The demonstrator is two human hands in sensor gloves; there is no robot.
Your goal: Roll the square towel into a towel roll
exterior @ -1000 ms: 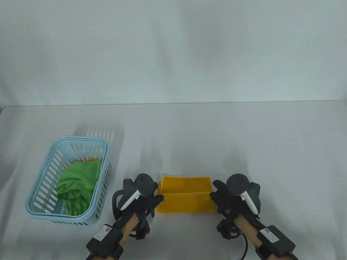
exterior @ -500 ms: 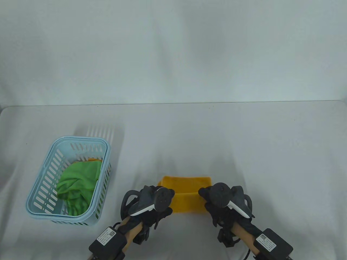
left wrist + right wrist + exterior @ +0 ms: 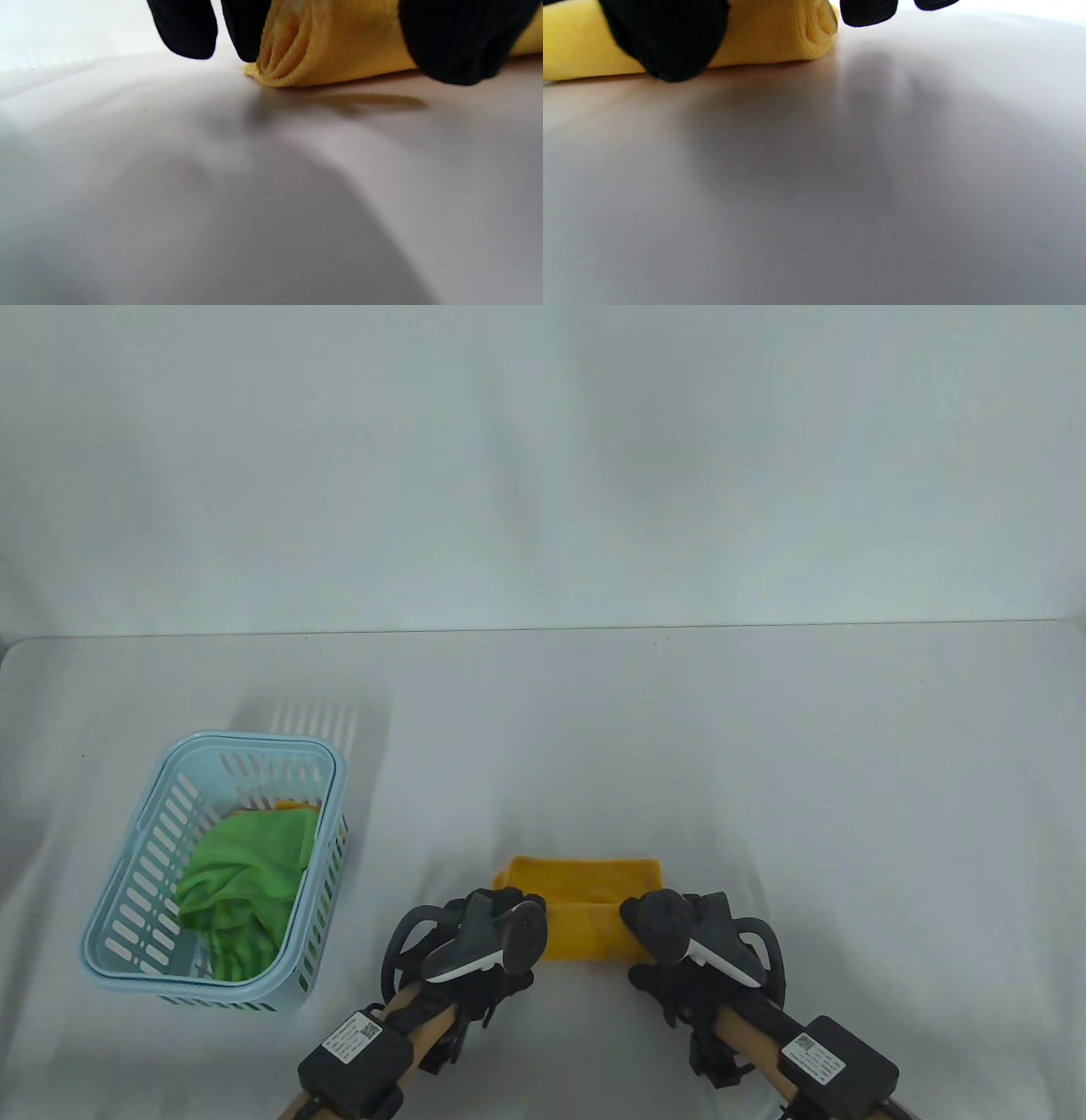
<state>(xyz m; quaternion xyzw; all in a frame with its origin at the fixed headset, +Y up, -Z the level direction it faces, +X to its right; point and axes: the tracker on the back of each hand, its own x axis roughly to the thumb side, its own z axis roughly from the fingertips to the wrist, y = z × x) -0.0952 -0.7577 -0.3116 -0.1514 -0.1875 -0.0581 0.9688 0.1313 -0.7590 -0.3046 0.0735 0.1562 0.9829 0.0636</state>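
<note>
The yellow cloth square towel (image 3: 584,909) lies on the white bench (image 3: 764,780), partly rolled (far strip flat). Left hand (image 3: 475,942) and right hand (image 3: 691,937) each grip a roll end.

A bare recording setup: white-draped table (image 3: 764,746) before a plain white backdrop (image 3: 543,458).

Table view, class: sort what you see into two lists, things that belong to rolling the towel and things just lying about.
Belongs to the job:
- yellow towel, partly rolled
- left hand, on its left end
- right hand, on its right end

Just lying about:
- blue basket
- green cloth inside it
</note>
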